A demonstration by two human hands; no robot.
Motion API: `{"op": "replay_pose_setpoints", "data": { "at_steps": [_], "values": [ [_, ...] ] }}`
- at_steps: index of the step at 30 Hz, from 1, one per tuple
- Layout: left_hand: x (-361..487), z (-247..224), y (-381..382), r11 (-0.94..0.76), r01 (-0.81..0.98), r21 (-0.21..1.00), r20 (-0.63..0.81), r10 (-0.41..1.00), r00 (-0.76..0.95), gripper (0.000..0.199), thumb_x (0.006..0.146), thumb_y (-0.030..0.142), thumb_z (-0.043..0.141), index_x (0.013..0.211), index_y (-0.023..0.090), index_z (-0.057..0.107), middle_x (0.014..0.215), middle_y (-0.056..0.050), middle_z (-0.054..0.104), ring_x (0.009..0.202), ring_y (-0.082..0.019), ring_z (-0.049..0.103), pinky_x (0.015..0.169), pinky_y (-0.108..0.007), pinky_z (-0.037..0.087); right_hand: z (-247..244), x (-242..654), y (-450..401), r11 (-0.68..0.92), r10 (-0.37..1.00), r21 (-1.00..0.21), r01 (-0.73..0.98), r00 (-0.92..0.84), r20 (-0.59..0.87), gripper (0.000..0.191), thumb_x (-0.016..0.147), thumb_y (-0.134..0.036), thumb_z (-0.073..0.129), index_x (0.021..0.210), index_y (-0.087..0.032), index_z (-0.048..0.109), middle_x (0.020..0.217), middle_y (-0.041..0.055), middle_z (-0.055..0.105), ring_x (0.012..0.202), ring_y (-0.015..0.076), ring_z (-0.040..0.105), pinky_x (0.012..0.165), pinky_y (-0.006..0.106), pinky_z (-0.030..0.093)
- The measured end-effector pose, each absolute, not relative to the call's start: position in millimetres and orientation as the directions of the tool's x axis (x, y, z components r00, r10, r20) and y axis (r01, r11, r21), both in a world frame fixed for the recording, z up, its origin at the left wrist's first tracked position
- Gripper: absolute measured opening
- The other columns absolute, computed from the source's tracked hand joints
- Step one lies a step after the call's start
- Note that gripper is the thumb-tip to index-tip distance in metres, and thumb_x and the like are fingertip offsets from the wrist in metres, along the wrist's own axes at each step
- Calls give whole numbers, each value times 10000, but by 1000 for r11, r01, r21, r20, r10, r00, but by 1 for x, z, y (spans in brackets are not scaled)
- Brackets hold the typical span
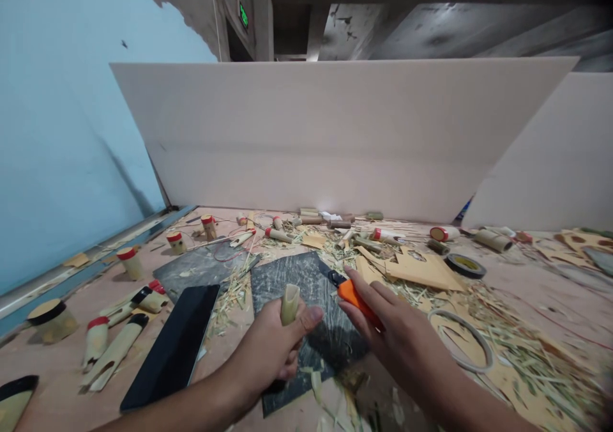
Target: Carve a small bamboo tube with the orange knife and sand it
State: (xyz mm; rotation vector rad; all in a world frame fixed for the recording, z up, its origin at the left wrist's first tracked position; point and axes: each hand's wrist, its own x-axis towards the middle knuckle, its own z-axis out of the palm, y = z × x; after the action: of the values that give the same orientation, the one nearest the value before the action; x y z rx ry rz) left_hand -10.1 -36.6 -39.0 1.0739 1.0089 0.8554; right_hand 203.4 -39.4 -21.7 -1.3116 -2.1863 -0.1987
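Low over the table, my left hand (287,339) is wrapped round a short bamboo tube (290,304), whose cut upper end sticks out above the fist. The rest of the tube is hidden in my fingers. To its right, my right hand (387,320) grips the orange handle of a utility knife (357,299). The knife's dark blade points up and to the left, apart from the tube. Beneath both hands lies a scuffed dark cutting mat (282,275), with pale shavings on and around it.
A black phone-like slab (172,349) lies at left, beside bamboo pieces with red or black bands (115,349). Rolls of tape (465,266), cut-out yellow board (421,267) and heaped shavings (541,374) cover the right. A white panel (316,138) stands along the back.
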Motion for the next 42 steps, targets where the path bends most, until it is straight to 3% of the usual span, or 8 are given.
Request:
{"op": "replay_pose_setpoints", "data": {
  "at_steps": [7, 14, 21, 23, 27, 30, 37, 42],
  "values": [
    [-13, -34, -38, 342, -145, 928, -249, 862, 442, 594, 747, 669, 801, 898, 254, 403, 525, 165, 306, 396, -28, 166, 348, -144, 209, -21, 210, -33, 607, 755, -173, 776, -495, 429, 505, 1085, -448, 417, 1532, -219, 470, 963, 77, 699, 724, 204, 713, 619, 303, 554],
    [-15, -34, -41, 354, -115, 928, -250, 823, 511, 556, 741, 586, 849, 987, 215, 515, 591, 123, 440, 404, -22, 215, 350, -157, 204, -24, 207, -40, 729, 675, -147, 668, -668, 312, 520, 1071, -488, 457, 1536, -254, 470, 925, 40, 689, 686, 187, 691, 581, 286, 504],
    [-15, -34, -42, 301, -67, 951, -236, 850, 471, 484, 755, 574, 836, 883, 204, 552, 502, 138, 358, 391, -35, 195, 354, -176, 167, -30, 200, -45, 713, 674, -96, 694, -642, 366, 471, 1081, -431, 450, 1505, -238, 519, 886, 44, 695, 644, 177, 678, 548, 270, 504],
    [-12, -37, -42, 294, -56, 954, -240, 864, 442, 509, 759, 636, 801, 824, 218, 519, 468, 145, 332, 374, -36, 173, 345, -180, 163, -31, 197, -44, 675, 713, -158, 721, -581, 393, 453, 1082, -408, 444, 1481, -219, 546, 911, 67, 718, 677, 189, 705, 578, 277, 542],
    [-6, -46, -39, 319, -54, 946, -286, 903, 322, 608, 742, 759, 728, 760, 254, 389, 455, 157, 286, 357, -35, 145, 325, -174, 159, -29, 197, -38, 521, 831, -358, 775, -366, 419, 465, 1070, -387, 478, 1490, -193, 524, 1143, 142, 737, 945, 259, 750, 787, 365, 608],
    [-6, -49, -36, 340, -105, 935, -292, 901, 322, 613, 738, 748, 745, 831, 252, 399, 525, 155, 315, 397, -32, 168, 348, -155, 180, -27, 202, -33, 503, 840, -388, 772, -331, 431, 469, 1061, -389, 497, 1493, -206, 517, 1182, 143, 730, 1004, 272, 738, 837, 399, 603],
    [-10, -54, -34, 350, -181, 919, -241, 862, 445, 573, 811, 727, 698, 905, 229, 432, 667, 106, 460, 444, -21, 247, 393, -145, 235, -24, 211, -31, 555, 819, -351, 754, -421, 390, 487, 1052, -366, 496, 1525, -251, 497, 1077, 103, 733, 893, 226, 735, 759, 335, 593],
    [-11, -55, -35, 301, -175, 937, -187, 859, 476, 584, 774, 693, 764, 943, 202, 497, 647, 108, 426, 446, -26, 281, 405, -160, 271, -22, 210, -34, 593, 805, -308, 744, -528, 272, 465, 1036, -421, 555, 1479, -281, 556, 971, 56, 711, 750, 180, 705, 664, 266, 543]
  ]
}}
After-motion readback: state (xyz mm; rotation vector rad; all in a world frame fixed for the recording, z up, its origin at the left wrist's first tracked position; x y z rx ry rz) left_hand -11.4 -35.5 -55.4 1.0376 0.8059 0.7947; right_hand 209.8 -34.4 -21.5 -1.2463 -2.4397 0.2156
